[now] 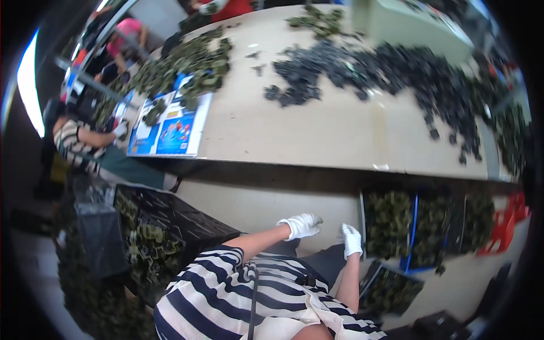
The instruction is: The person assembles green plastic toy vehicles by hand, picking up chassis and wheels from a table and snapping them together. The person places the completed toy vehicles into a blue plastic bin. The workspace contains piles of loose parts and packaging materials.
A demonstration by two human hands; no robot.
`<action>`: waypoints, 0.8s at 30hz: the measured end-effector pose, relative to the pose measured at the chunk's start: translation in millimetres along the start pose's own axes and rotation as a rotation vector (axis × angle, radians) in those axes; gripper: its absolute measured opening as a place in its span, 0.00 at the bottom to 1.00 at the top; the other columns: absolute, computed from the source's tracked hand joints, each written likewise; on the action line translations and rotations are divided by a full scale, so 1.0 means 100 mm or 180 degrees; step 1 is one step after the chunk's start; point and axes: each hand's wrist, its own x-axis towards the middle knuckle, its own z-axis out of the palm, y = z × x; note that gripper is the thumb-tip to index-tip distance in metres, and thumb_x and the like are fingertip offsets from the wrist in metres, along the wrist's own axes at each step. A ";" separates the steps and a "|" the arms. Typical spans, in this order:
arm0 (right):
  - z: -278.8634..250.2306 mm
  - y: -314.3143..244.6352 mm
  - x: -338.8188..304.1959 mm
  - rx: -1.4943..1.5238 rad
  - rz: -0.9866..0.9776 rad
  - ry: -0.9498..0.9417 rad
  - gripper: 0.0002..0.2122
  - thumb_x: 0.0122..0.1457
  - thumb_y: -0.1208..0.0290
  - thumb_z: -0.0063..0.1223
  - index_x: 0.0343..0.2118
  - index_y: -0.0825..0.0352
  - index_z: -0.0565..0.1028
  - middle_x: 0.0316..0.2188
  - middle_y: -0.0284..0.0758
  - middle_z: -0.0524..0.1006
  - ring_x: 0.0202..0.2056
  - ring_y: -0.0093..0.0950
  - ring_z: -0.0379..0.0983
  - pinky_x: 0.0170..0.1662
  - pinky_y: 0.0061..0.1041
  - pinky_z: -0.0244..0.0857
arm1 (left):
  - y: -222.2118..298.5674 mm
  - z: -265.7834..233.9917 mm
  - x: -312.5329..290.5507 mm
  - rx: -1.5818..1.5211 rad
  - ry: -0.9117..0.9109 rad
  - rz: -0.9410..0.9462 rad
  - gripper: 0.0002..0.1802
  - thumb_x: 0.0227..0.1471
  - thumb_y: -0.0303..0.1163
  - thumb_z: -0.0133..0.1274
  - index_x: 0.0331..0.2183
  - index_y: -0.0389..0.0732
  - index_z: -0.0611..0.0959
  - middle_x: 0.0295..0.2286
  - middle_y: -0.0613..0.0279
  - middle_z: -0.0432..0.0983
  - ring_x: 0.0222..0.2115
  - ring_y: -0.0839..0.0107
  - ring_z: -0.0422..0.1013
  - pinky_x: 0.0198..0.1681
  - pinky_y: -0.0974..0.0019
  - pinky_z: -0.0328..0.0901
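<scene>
My left hand [302, 225], in a white glove, is held over my lap with its fingers stretched loosely to the right. Nothing shows in it. My right hand [351, 240], also gloved in white, is raised a short way off, fingers pointing up and slightly left; no held thing is visible. A gap separates the two hands, and both are apart from the table [283, 139] beyond them. Nearest to the right hand is a crate [387, 224] filled with small olive-green parts. On the table lies a wide pile of dark grey parts [351, 65].
Olive-green parts [198, 59] cover the table's left end, partly over a blue-and-white printed board [170, 130]. A pale green box [419, 28] stands at the back right. Black crates [164, 209] of parts stand at my left; red plastic [501, 229] lies right. A person [85, 136] works at left.
</scene>
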 end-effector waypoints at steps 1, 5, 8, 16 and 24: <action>0.19 -0.49 -0.05 -0.0287 0.0225 -0.0479 0.19 0.62 0.61 0.57 0.48 0.71 0.76 0.36 0.35 0.80 0.32 0.21 0.76 0.35 0.22 0.70 | -0.08 -0.33 -0.11 -0.0180 0.0125 -0.0142 0.26 0.55 0.41 0.49 0.51 0.35 0.77 0.45 0.41 0.76 0.48 0.47 0.72 0.54 0.57 0.65; 0.86 -1.78 -0.08 -0.1382 0.0513 -0.1711 0.18 0.62 0.62 0.57 0.48 0.70 0.77 0.35 0.35 0.81 0.30 0.20 0.76 0.32 0.22 0.70 | -0.51 -1.35 -0.50 -0.1263 0.1010 -0.0518 0.25 0.56 0.38 0.53 0.52 0.32 0.77 0.46 0.44 0.78 0.48 0.57 0.74 0.53 0.63 0.66; 1.36 -2.25 0.11 -0.1197 -0.0301 -0.1834 0.18 0.63 0.61 0.56 0.48 0.69 0.77 0.31 0.34 0.81 0.27 0.20 0.75 0.30 0.20 0.67 | -1.15 -1.70 -0.53 -0.2366 0.1842 -0.0543 0.24 0.57 0.36 0.56 0.51 0.31 0.77 0.46 0.48 0.78 0.48 0.63 0.74 0.52 0.66 0.66; 3.43 -3.98 1.31 -0.1679 -0.0975 -0.2358 0.19 0.61 0.60 0.58 0.50 0.69 0.77 0.37 0.35 0.81 0.35 0.22 0.76 0.37 0.24 0.69 | -2.46 -2.91 -0.75 -0.1314 0.4360 -0.0524 0.28 0.50 0.36 0.59 0.51 0.34 0.76 0.47 0.41 0.74 0.52 0.49 0.69 0.56 0.57 0.63; 5.80 -5.07 1.83 -0.2026 -0.1039 -0.1804 0.25 0.61 0.53 0.55 0.53 0.68 0.75 0.44 0.40 0.79 0.41 0.30 0.77 0.43 0.28 0.69 | -3.62 -5.30 -1.38 0.0509 0.4783 -0.1778 0.22 0.46 0.40 0.59 0.43 0.42 0.78 0.39 0.48 0.74 0.45 0.49 0.68 0.48 0.47 0.64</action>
